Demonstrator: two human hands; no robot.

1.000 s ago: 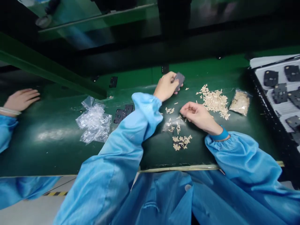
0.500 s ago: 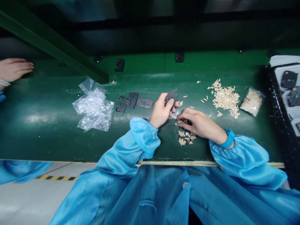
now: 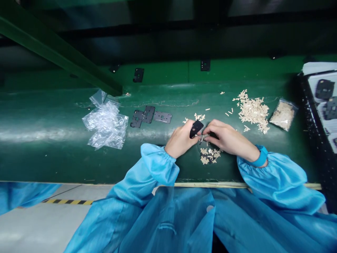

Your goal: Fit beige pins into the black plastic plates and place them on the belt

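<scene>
My left hand [image 3: 182, 140] is closed on a small black plastic plate [image 3: 196, 128], tilted up above the green belt [image 3: 52, 154]. My right hand [image 3: 228, 139] meets it from the right, fingers pinched at the plate's edge on something too small to make out. Just below both hands lies a little heap of beige clips [image 3: 209, 155]. A few more clips [image 3: 199, 116] lie just beyond the hands. Both arms wear blue smock sleeves.
Flat black plates [image 3: 150, 116] lie left of my hands, with crumpled clear bags [image 3: 105, 121] further left. A bigger pile of beige clips [image 3: 252, 109] and a filled clear bag [image 3: 283, 114] sit to the right. A tray with black parts [image 3: 325, 91] stands at the far right.
My left hand has drawn the black plate back from the far side of the belt towards me, and my right hand has closed in on it. A co-worker's hand at far left has left view.
</scene>
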